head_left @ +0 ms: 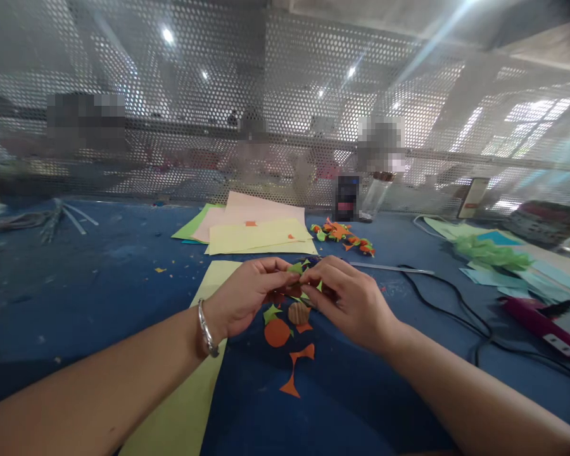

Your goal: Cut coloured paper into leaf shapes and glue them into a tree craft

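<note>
My left hand (249, 294), with a silver bangle at its wrist, pinches a small green paper piece (295, 268) between thumb and forefinger. The fingertips of my right hand (349, 301) meet it there, closed on the same piece; its exact shape is partly covered by the fingers. Just below lie an orange paper circle (277, 332), a striped brown disc (298, 313) and a green paper scrap (271, 313). Closer to me is a curved orange offcut (292, 373). More scraps under the hands are partly hidden.
Stacked yellow paper sheets (256, 239) lie ahead, beside a pile of orange and green scraps (339, 231). A yellow sheet (180, 392) runs beneath my left wrist. At right are a magenta tool (541, 329), a black cable (456, 316) and green crumpled paper (494, 252).
</note>
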A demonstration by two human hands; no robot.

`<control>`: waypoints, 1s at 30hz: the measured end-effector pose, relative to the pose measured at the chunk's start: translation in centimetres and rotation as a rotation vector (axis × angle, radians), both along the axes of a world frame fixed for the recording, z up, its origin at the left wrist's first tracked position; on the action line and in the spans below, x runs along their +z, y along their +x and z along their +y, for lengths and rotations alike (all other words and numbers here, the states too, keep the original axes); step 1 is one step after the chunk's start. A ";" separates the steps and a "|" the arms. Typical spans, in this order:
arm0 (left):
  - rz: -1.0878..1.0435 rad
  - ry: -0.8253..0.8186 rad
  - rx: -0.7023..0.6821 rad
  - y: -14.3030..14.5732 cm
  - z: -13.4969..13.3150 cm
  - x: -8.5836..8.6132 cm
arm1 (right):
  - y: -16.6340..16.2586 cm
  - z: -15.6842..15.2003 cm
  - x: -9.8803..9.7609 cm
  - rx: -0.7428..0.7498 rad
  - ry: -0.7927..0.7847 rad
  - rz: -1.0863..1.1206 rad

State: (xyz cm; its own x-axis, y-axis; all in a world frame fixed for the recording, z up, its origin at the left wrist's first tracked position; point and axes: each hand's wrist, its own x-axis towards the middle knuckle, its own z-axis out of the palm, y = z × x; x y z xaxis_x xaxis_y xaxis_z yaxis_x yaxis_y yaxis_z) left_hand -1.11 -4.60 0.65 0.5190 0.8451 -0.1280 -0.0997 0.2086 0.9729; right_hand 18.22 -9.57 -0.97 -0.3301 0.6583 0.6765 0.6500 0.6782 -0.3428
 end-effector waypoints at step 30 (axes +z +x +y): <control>-0.033 0.236 -0.017 0.3 -0.3 -0.4 | -0.5 0.2 0.2 -0.100 -0.297 0.372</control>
